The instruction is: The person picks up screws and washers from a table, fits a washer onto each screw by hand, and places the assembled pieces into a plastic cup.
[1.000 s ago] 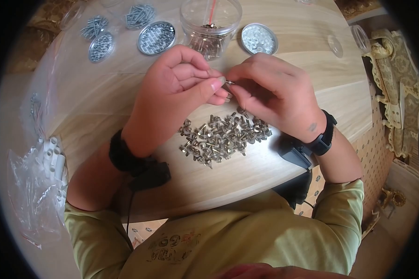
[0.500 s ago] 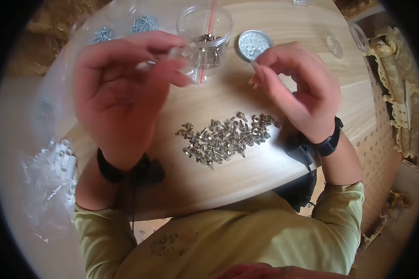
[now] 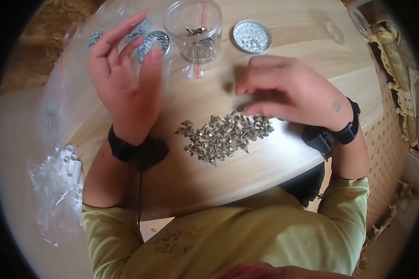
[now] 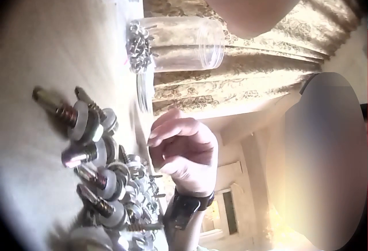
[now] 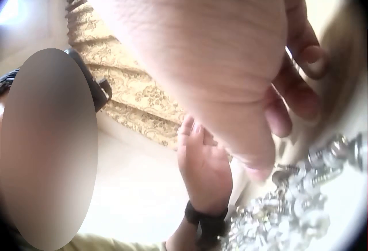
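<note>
A pile of hex-head drill-point screws with washers lies on the wooden table. Over its far right edge hovers my right hand, fingers bent and spread from the thumb. In the right wrist view the thumb tip of the right hand is right at the pile's edge, with nothing seen between thumb and fingers. My left hand is raised left of the pile, palm showing, fingers loosely spread and holding nothing. Beyond it stands a clear plastic jar with similar screws inside.
At the back are a round lid of pale washers, another of small metal parts and heaps of silver screws. A small zip bag lies before the jar. White tubes in plastic sit at left.
The hands were together on a small screw, then parted. My left hand, earlier pinching something near the jar, has opened and drawn back. The right hand has come down to the pile.
</note>
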{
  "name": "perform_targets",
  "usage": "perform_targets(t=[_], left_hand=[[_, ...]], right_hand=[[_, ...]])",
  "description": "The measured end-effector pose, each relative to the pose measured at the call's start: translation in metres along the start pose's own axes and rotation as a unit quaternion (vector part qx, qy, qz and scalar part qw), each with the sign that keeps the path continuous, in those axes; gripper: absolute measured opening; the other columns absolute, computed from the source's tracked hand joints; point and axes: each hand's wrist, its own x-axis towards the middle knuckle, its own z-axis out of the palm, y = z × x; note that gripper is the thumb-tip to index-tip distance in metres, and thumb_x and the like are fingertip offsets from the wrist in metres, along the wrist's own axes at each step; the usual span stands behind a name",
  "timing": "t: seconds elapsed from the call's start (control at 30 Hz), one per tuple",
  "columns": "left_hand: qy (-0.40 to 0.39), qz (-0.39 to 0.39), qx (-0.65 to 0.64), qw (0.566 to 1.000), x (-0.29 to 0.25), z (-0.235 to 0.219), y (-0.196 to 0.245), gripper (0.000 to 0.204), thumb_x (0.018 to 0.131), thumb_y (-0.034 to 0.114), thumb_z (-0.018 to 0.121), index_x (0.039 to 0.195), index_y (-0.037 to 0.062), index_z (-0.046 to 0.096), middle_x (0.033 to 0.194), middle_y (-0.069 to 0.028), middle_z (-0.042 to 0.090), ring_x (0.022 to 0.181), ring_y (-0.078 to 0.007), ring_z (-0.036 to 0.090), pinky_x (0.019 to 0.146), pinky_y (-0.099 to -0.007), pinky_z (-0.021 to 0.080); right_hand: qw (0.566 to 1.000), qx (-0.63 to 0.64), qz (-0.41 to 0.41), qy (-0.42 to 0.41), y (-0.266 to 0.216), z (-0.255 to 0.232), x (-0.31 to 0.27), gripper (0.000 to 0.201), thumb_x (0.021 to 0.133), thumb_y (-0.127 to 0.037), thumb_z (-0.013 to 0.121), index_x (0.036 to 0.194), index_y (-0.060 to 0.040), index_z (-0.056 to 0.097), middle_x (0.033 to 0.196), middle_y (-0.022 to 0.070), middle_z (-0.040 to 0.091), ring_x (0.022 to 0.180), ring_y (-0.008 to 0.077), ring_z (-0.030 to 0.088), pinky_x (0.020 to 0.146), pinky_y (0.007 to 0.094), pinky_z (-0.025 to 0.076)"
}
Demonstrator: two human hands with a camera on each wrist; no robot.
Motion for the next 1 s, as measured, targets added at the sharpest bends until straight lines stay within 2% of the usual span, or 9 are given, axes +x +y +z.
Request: perform_targets(t=[0.03,0.13,0.27,0.5,0.7,0.77,0.8,0.87,1.0], left_hand=[[0.008,-0.001,-0.011,1.000,-0.002,-0.001,-0.001,0.052,0.092,-0.007,0.068,0.138,-0.0037,0.044,0.140,-0.0213,0.056,0.131,-0.0286,0.057,0.106,-0.0414,0.047],[0.006,0.028,-0.041,0.999,-0.006,-0.001,0.004,0.051,0.092,-0.009,0.065,0.138,-0.0043,0.043,0.138,-0.0227,0.055,0.128,-0.0293,0.057,0.104,-0.0405,0.048],[-0.077,0.101,-0.063,0.990,-0.014,-0.002,0.010,0.045,0.091,-0.009,0.061,0.133,-0.0045,0.045,0.130,-0.0238,0.058,0.120,-0.0288,0.060,0.100,-0.0383,0.048],[-0.147,0.057,-0.089,0.984,-0.019,0.001,0.016,0.042,0.090,-0.010,0.060,0.129,-0.0044,0.047,0.121,-0.0215,0.062,0.107,-0.0256,0.062,0.089,-0.0346,0.048],[-0.245,0.065,0.020,0.967,-0.021,0.001,0.032,0.034,0.091,-0.007,0.063,0.124,0.0000,0.056,0.114,-0.0126,0.066,0.099,-0.0187,0.063,0.081,-0.0299,0.048],[-0.246,-0.097,-0.074,0.961,-0.033,0.010,0.035,0.029,0.092,-0.001,0.067,0.120,0.0033,0.062,0.109,-0.0063,0.069,0.085,-0.0114,0.060,0.072,-0.0253,0.046],[-0.244,-0.096,-0.072,0.962,-0.032,0.009,0.038,0.029,0.092,-0.001,0.067,0.120,0.0033,0.062,0.109,-0.0063,0.069,0.085,-0.0114,0.060,0.072,-0.0253,0.046],[-0.343,-0.223,-0.061,0.911,-0.026,0.006,0.045,0.027,0.100,0.000,0.058,0.127,-0.0039,0.056,0.109,-0.0068,0.066,0.088,-0.0083,0.059,0.080,-0.0235,0.048],[-0.334,-0.318,-0.117,0.880,-0.033,0.003,0.043,0.023,0.104,0.004,0.055,0.126,-0.0029,0.058,0.105,-0.0063,0.068,0.088,-0.0080,0.058,0.081,-0.0238,0.048]], right_hand=[[0.999,-0.010,-0.039,-0.015,0.005,0.005,0.000,0.018,0.088,-0.010,0.079,0.101,-0.0019,0.069,0.094,0.0094,0.062,0.083,0.0296,0.063,0.074,0.0382,0.051],[0.998,0.032,-0.033,-0.042,0.006,0.008,0.001,0.015,0.090,-0.008,0.077,0.100,-0.0011,0.069,0.095,0.0101,0.062,0.083,0.0323,0.063,0.075,0.0394,0.051],[0.999,0.013,-0.037,-0.026,0.005,0.011,0.002,0.013,0.092,-0.007,0.075,0.100,-0.0003,0.068,0.097,0.0106,0.062,0.082,0.0302,0.063,0.074,0.0389,0.051],[0.994,0.046,-0.004,-0.096,-0.001,-0.008,-0.003,0.011,0.091,-0.001,0.074,0.101,-0.0008,0.069,0.092,0.0086,0.063,0.080,0.0257,0.066,0.071,0.0355,0.053],[0.999,0.017,-0.035,-0.003,0.006,0.000,0.001,0.009,0.088,0.001,0.072,0.095,-0.0016,0.066,0.087,0.0100,0.066,0.081,0.0287,0.065,0.075,0.0367,0.052],[0.997,0.039,-0.036,0.052,0.003,0.003,0.005,0.008,0.090,0.000,0.072,0.097,-0.0013,0.068,0.088,0.0091,0.068,0.081,0.0258,0.066,0.075,0.0349,0.053],[0.992,0.063,-0.037,0.106,0.001,0.006,0.006,0.009,0.091,-0.001,0.073,0.100,-0.0011,0.070,0.089,0.0082,0.070,0.080,0.0229,0.067,0.075,0.0330,0.053],[0.984,0.135,-0.003,0.115,-0.003,0.012,0.005,0.010,0.093,-0.003,0.075,0.102,0.0002,0.072,0.089,0.0064,0.071,0.080,0.0174,0.067,0.075,0.0297,0.053],[0.982,0.029,-0.102,0.156,-0.004,0.015,0.011,0.012,0.089,0.003,0.076,0.101,0.0030,0.073,0.098,0.0103,0.071,0.082,0.0186,0.066,0.072,0.0284,0.052]])
